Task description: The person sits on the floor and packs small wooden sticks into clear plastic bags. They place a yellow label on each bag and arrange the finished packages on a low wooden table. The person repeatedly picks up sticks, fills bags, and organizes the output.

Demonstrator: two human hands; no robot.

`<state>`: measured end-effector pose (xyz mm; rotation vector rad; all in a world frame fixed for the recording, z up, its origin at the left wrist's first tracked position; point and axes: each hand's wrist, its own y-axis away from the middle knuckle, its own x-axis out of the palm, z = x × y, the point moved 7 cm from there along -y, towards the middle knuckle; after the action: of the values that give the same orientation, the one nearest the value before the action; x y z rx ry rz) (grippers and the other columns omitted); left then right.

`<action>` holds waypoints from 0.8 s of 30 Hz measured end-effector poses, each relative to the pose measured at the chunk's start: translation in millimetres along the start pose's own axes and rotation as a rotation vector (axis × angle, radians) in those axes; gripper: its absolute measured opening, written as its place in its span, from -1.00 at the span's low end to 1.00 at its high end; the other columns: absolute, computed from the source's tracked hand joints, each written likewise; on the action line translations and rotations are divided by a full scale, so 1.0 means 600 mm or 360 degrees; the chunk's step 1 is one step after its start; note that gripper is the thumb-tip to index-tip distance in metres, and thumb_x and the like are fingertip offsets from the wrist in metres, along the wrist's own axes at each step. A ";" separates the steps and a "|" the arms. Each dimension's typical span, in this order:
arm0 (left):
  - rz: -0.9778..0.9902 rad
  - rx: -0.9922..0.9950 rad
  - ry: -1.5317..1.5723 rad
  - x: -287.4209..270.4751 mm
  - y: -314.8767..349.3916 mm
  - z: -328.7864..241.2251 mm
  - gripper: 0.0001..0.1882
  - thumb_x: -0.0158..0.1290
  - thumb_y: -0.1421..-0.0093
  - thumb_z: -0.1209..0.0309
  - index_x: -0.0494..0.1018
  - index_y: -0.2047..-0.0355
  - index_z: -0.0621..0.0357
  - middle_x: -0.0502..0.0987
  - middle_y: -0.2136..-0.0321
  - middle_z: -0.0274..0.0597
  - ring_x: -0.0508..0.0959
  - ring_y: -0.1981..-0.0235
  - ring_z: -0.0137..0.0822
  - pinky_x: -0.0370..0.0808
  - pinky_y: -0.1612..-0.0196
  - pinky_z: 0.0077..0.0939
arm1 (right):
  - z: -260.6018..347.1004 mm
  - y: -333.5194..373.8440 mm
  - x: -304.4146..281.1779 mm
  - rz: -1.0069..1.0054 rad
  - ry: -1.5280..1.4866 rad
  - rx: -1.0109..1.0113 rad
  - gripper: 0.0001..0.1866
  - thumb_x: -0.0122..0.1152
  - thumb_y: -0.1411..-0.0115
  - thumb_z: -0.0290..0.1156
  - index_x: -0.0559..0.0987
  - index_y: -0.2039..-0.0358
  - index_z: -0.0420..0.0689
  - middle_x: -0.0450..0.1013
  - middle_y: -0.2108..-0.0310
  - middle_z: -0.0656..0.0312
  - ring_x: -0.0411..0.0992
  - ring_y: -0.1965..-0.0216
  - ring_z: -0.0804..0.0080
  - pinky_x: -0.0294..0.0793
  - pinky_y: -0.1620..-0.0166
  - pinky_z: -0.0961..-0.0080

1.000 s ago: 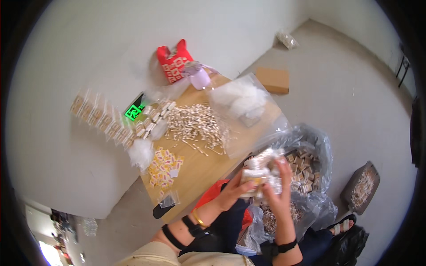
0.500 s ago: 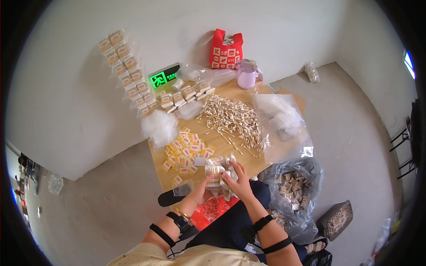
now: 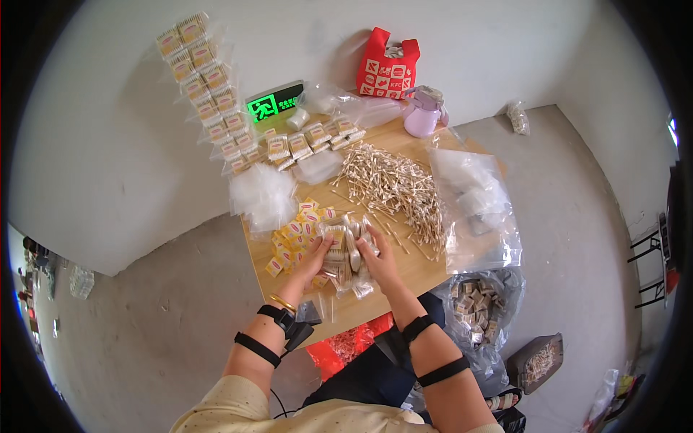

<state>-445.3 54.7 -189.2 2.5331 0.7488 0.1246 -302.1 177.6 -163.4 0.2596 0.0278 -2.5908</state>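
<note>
Between my two hands is a bunch of clear packets of cotton swabs (image 3: 336,249), squeezed together above the near part of the table. My left hand (image 3: 312,261) closes on the bunch from the left, thumb on the front packet. From the right, my right hand (image 3: 380,261) presses its fingers against the packets. Yellow and white printed cards (image 3: 290,242) lie spread beside my left hand, partly covered by it. Beyond my right hand is a big heap of loose cotton swabs (image 3: 393,189).
Packed swab packets stand in a tall stack (image 3: 204,94) at the far left and in rows (image 3: 299,144). Empty clear bags (image 3: 263,198), a purple jug (image 3: 424,115), a red bag (image 3: 388,66) and a large plastic sheet (image 3: 473,209) surround the heap. A grey sack of packets (image 3: 480,310) stands right.
Both hands have moved forward with the packets, from the table's near edge to over the tabletop by the cards. The packets are now gathered more upright. The view has shifted slightly.
</note>
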 end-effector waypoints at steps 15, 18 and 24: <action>-0.0708 0.1156 -0.1317 0.060 0.171 -0.047 -0.25 0.14 -0.11 0.15 0.09 -0.21 0.19 0.09 -0.21 0.09 0.10 -0.22 0.17 0.00 -0.25 0.07 | -0.067 0.047 -0.112 -0.0449 -0.0202 -0.0119 -0.65 -0.05 -0.36 -0.30 0.35 -0.04 -0.27 0.36 0.08 0.10 0.37 0.09 0.38 0.35 0.01 0.49; -0.0697 0.1042 -0.1421 0.072 0.195 -0.020 -0.15 0.25 0.01 0.19 0.09 -0.21 0.17 0.16 -0.17 0.08 0.16 -0.19 0.13 0.07 -0.21 0.05 | -0.062 0.082 -0.142 -0.0502 -0.0166 -0.0095 -0.68 -0.02 -0.35 -0.31 0.39 -0.01 -0.23 0.36 0.09 0.11 0.37 0.12 0.41 0.35 0.04 0.49; -0.0661 0.0956 -0.1448 0.066 0.182 -0.008 -0.15 0.30 0.09 0.32 0.12 -0.18 0.14 0.41 0.08 -0.03 0.40 0.02 -0.02 0.18 -0.09 -0.05 | -0.080 0.133 -0.200 -0.0389 -0.0092 0.0125 -0.78 0.03 -0.32 -0.36 0.50 0.17 -0.23 0.43 0.20 0.21 0.39 0.17 0.49 0.36 0.07 0.53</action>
<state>-359.5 -1.6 -134.6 2.4407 0.9586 -1.4653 -152.1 173.4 -185.0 0.2219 -0.0672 -2.8452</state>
